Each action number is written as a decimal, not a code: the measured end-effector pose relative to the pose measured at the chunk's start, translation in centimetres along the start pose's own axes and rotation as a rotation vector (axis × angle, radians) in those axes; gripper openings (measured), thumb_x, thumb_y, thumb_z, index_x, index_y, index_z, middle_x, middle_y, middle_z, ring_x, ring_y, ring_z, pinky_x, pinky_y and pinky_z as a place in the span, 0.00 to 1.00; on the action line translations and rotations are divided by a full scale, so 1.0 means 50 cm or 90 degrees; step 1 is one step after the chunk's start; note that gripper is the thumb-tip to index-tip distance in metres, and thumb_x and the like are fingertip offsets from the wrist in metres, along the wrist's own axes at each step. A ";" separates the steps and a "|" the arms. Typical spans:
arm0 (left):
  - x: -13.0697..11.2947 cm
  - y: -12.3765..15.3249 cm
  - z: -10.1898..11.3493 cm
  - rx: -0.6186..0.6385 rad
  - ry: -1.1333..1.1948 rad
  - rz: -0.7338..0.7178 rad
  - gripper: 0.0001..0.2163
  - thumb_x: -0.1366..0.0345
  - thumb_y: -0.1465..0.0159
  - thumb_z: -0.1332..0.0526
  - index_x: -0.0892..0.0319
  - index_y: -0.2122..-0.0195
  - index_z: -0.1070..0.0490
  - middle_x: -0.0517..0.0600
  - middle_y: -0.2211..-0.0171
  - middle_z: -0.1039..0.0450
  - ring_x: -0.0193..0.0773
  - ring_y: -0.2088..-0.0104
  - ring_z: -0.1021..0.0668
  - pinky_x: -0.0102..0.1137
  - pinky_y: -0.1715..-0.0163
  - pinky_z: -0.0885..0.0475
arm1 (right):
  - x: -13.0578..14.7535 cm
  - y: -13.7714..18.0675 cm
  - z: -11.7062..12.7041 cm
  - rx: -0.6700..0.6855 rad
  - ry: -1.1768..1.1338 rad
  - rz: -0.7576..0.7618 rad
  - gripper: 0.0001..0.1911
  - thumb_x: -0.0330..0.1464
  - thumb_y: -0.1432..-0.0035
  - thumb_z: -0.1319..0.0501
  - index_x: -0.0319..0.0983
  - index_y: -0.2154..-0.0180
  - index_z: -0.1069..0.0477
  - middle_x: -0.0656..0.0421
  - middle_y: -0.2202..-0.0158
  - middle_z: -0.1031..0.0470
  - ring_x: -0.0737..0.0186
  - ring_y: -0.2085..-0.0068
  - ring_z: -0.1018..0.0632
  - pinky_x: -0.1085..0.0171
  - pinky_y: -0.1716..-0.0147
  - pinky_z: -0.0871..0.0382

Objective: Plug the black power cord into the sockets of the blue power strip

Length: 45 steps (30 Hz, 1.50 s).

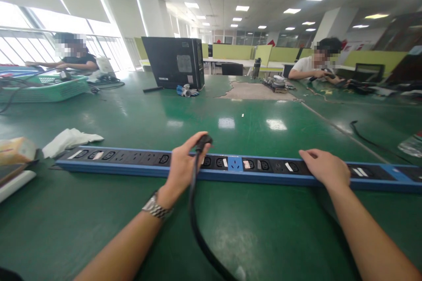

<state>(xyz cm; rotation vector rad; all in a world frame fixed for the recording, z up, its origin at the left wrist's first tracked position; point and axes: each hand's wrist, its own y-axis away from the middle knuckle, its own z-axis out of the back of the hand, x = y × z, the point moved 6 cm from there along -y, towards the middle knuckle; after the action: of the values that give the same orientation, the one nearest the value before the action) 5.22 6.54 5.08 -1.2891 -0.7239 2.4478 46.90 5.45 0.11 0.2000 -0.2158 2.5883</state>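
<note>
A long blue power strip (184, 174) with black socket panels lies across the green table in front of me. Above its middle, my left hand (183, 164), wearing a metal watch, is closed around a black power plug (203, 141). From the plug a thick black cable (194, 210) hangs down toward the bottom edge. My right hand (325, 169) is closed over the right part of the strip, its fingers curled behind it and partly hidden. White labels (289, 167) and a blue socket (235, 164) show between my hands.
A black computer case (176, 63) stands at the back, blue-and-white gloves (187, 91) beside it. Far left are a green basket (49, 90) and a person (77, 55); crumpled tissue (69, 138) lies nearer. Another person (316, 63) handles something at right. A plastic bottle (412, 145) lies rightmost.
</note>
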 end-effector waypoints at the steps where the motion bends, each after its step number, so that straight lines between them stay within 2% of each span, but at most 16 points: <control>1: 0.031 -0.001 0.041 -0.024 -0.033 0.023 0.18 0.54 0.36 0.40 0.56 0.49 0.26 0.49 0.57 0.19 0.42 0.57 0.18 0.35 0.52 0.24 | 0.000 -0.001 -0.001 0.000 -0.001 -0.001 0.31 0.54 0.41 0.53 0.46 0.54 0.20 0.50 0.55 0.19 0.43 0.58 0.21 0.50 0.59 0.30; 3: 0.078 0.001 0.092 -0.002 -0.078 0.059 0.18 0.52 0.37 0.40 0.55 0.51 0.25 0.48 0.58 0.18 0.43 0.58 0.18 0.36 0.54 0.23 | -0.001 -0.002 -0.001 -0.002 -0.004 -0.003 0.31 0.55 0.41 0.52 0.46 0.54 0.20 0.50 0.55 0.20 0.43 0.59 0.21 0.50 0.60 0.30; 4: 0.091 0.003 0.102 0.031 -0.094 0.063 0.18 0.51 0.37 0.40 0.54 0.52 0.24 0.47 0.59 0.18 0.44 0.59 0.18 0.36 0.55 0.23 | -0.001 -0.002 -0.001 -0.003 -0.004 -0.004 0.31 0.55 0.42 0.52 0.46 0.54 0.20 0.50 0.54 0.20 0.42 0.59 0.21 0.50 0.61 0.30; 7: 0.097 0.010 0.092 0.129 -0.111 0.032 0.18 0.51 0.38 0.40 0.55 0.53 0.23 0.49 0.59 0.18 0.45 0.59 0.18 0.38 0.54 0.23 | -0.001 -0.001 0.000 -0.001 -0.004 -0.010 0.31 0.55 0.42 0.52 0.47 0.53 0.20 0.50 0.54 0.20 0.41 0.59 0.21 0.49 0.61 0.30; 14: 0.069 0.015 0.066 0.210 -0.081 -0.007 0.18 0.52 0.38 0.40 0.55 0.53 0.23 0.51 0.56 0.18 0.46 0.57 0.18 0.38 0.51 0.25 | 0.001 0.001 0.001 0.004 -0.002 -0.008 0.31 0.55 0.41 0.53 0.46 0.52 0.21 0.50 0.54 0.20 0.43 0.58 0.21 0.50 0.60 0.30; 23: 0.075 0.017 0.062 0.211 -0.103 -0.022 0.17 0.52 0.40 0.39 0.54 0.55 0.22 0.52 0.55 0.18 0.46 0.55 0.19 0.40 0.49 0.26 | -0.001 0.003 0.001 -0.014 0.001 0.007 0.31 0.55 0.41 0.53 0.46 0.53 0.21 0.51 0.54 0.20 0.44 0.58 0.21 0.52 0.60 0.30; 25: 0.075 0.015 0.070 0.168 -0.089 -0.008 0.16 0.52 0.40 0.39 0.54 0.56 0.23 0.50 0.57 0.18 0.45 0.57 0.18 0.38 0.50 0.25 | 0.000 0.004 0.000 0.000 0.005 0.003 0.32 0.55 0.41 0.54 0.47 0.52 0.21 0.51 0.53 0.20 0.44 0.57 0.21 0.51 0.58 0.30; 28: 0.058 0.009 0.079 0.061 -0.065 0.016 0.17 0.53 0.38 0.40 0.56 0.53 0.25 0.49 0.57 0.19 0.44 0.57 0.18 0.34 0.52 0.25 | 0.003 0.006 0.001 0.015 0.007 -0.001 0.32 0.55 0.41 0.55 0.47 0.52 0.22 0.52 0.52 0.20 0.43 0.55 0.21 0.51 0.57 0.31; 30: 0.028 0.006 0.057 0.059 -0.052 -0.004 0.16 0.54 0.37 0.41 0.55 0.51 0.26 0.49 0.57 0.19 0.42 0.57 0.19 0.32 0.53 0.25 | 0.005 0.007 0.003 0.016 0.005 -0.003 0.32 0.55 0.41 0.54 0.47 0.52 0.22 0.52 0.52 0.20 0.43 0.55 0.21 0.51 0.56 0.31; 34: -0.041 0.006 -0.040 0.182 -0.036 -0.075 0.13 0.57 0.34 0.42 0.54 0.52 0.26 0.48 0.57 0.19 0.39 0.59 0.19 0.30 0.56 0.26 | 0.004 0.008 0.005 0.017 0.000 -0.009 0.33 0.55 0.41 0.55 0.46 0.51 0.22 0.51 0.52 0.20 0.42 0.54 0.22 0.51 0.56 0.31; 37: -0.069 0.014 -0.099 0.248 -0.060 -0.116 0.12 0.59 0.35 0.40 0.55 0.53 0.25 0.49 0.58 0.19 0.41 0.58 0.19 0.33 0.54 0.27 | 0.004 0.007 0.005 0.014 -0.004 -0.009 0.32 0.55 0.41 0.54 0.46 0.51 0.21 0.51 0.52 0.20 0.42 0.54 0.21 0.51 0.57 0.30; 41: -0.066 0.024 -0.121 0.261 -0.077 -0.129 0.12 0.61 0.36 0.38 0.55 0.52 0.25 0.50 0.58 0.19 0.42 0.58 0.20 0.34 0.54 0.28 | 0.004 0.008 0.005 0.000 -0.004 -0.005 0.32 0.55 0.41 0.54 0.46 0.52 0.21 0.51 0.53 0.20 0.43 0.55 0.21 0.51 0.57 0.30; 45: -0.066 0.034 -0.125 0.268 -0.040 -0.212 0.12 0.61 0.35 0.38 0.54 0.51 0.26 0.50 0.56 0.20 0.41 0.55 0.20 0.34 0.52 0.29 | 0.006 0.008 0.005 -0.005 0.000 0.004 0.32 0.54 0.40 0.54 0.45 0.52 0.21 0.50 0.53 0.20 0.43 0.55 0.21 0.51 0.56 0.31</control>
<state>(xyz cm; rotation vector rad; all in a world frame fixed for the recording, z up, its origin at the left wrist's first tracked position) 12.20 5.44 3.45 -0.8592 -0.3686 2.2168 46.45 5.19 0.35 0.1958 -0.2278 2.5934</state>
